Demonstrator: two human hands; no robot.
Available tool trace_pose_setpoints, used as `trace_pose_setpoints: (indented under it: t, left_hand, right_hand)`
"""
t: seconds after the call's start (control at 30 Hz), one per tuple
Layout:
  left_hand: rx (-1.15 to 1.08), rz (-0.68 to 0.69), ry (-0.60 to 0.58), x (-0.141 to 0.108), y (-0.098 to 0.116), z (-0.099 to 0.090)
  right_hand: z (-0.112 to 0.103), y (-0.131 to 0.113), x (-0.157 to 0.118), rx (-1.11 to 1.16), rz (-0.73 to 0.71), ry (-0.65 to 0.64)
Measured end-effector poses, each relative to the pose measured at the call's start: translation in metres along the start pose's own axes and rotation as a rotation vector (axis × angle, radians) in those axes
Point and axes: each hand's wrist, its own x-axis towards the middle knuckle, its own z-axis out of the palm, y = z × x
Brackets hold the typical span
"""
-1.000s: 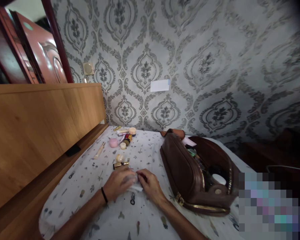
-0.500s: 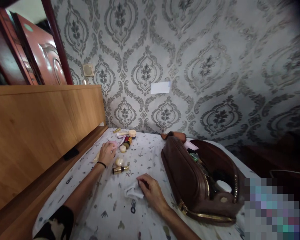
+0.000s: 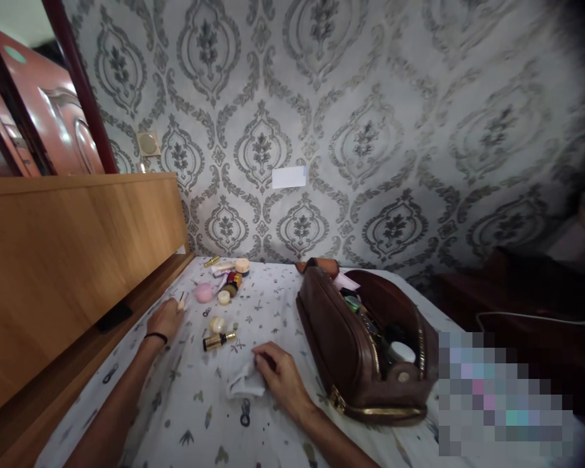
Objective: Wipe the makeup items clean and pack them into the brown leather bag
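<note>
My left hand (image 3: 166, 318), with a dark band on its wrist, is at the left side of the patterned sheet. Its fingers are closed around a small pale item (image 3: 181, 303) with a thin brown end, mostly hidden. Nearby lie a pink round item (image 3: 204, 292), a small cream jar (image 3: 223, 298), a pale-capped jar (image 3: 218, 324) and a black-and-gold lipstick-like tube (image 3: 218, 341). My right hand (image 3: 283, 378) rests low in the middle, its thumb and fingers pinching a crumpled white tissue (image 3: 245, 382). Right of it stands an open brown bag (image 3: 338, 344).
Farther back lie a peach-lidded jar (image 3: 242, 265), a dark red-labelled bottle (image 3: 233, 284) and a gold tube (image 3: 212, 261). A white-lidded container (image 3: 402, 353) shows inside the bag. A wooden bed board (image 3: 88, 227) borders the left; a wallpapered wall (image 3: 341, 214) stands behind.
My left hand has moved left, off the pink round item, which now shows fully, and holds a small pale item. My right hand keeps the tissue. The view has shifted right.
</note>
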Motion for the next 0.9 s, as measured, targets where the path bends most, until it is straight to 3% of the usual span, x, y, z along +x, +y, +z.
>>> trace_pose_setpoints:
  t: [0.07,0.17,0.23,0.27,0.37,0.47,0.57,0.7,0.9]
  left_hand:
    - [-0.119,0.073,-0.044,-0.016,0.015,-0.002]
    - [-0.378,0.180,-0.200,-0.049,0.048,0.003]
    - [-0.931,0.235,-0.450,-0.072,0.071,0.010]
    - [-1.096,0.242,-0.539,-0.082,0.081,0.014]
    - [-1.266,0.303,-0.652,-0.100,0.103,0.028]
    - [-1.216,0.362,-0.647,-0.104,0.109,0.040]
    - [-1.282,0.299,-0.548,-0.104,0.105,0.048]
    - [-1.318,0.207,-0.516,-0.101,0.096,0.051]
    - [-1.151,0.246,-0.499,-0.096,0.085,0.057]
  right_hand:
    - [0.001,-0.001,-0.001,0.052,-0.006,0.028]
    - [0.001,-0.013,-0.004,0.131,0.019,0.054]
    - [0.000,-0.026,-0.006,0.234,0.081,0.032]
    - [-0.001,-0.034,-0.008,0.309,0.118,0.003]
    - [-0.006,-0.050,-0.014,0.574,0.249,-0.086]
    - [-0.013,-0.053,-0.023,0.760,0.387,-0.061]
    - [-0.019,-0.045,-0.032,0.797,0.442,0.007]
    - [-0.026,-0.037,-0.036,0.779,0.465,0.023]
    - [-0.032,-0.030,-0.034,0.752,0.426,0.019]
